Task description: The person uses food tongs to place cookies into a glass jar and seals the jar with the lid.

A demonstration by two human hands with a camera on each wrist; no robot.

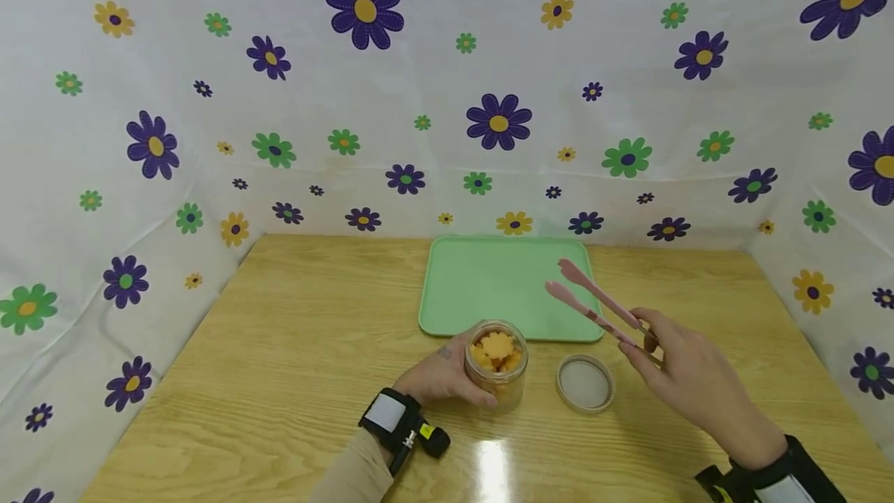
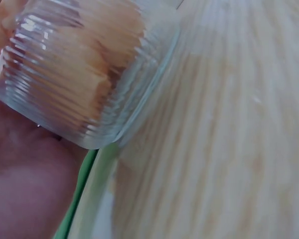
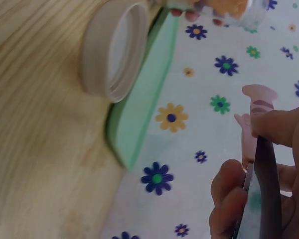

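My left hand (image 1: 450, 372) grips a clear glass jar (image 1: 508, 388) from its left side. Orange flower-shaped pieces (image 1: 497, 346) fill the jar, which has ribbed walls in the left wrist view. In my right hand (image 1: 687, 371) is a pair of tongs (image 1: 601, 309) with pink tips and metal arms, pinched between thumb and fingers. The tips stand apart with nothing between them, over the right part of a green tray (image 1: 447, 309). A round lid (image 1: 585, 383) lies on the table between the jar and my right hand, its hollow side up.
Behind the jar, the tray lies flat near the back of the wooden table (image 1: 314, 332). A white cloth with printed flowers (image 1: 405, 91) hangs behind the table and along both sides. Each wrist wears a strapped-on camera (image 1: 391, 414).
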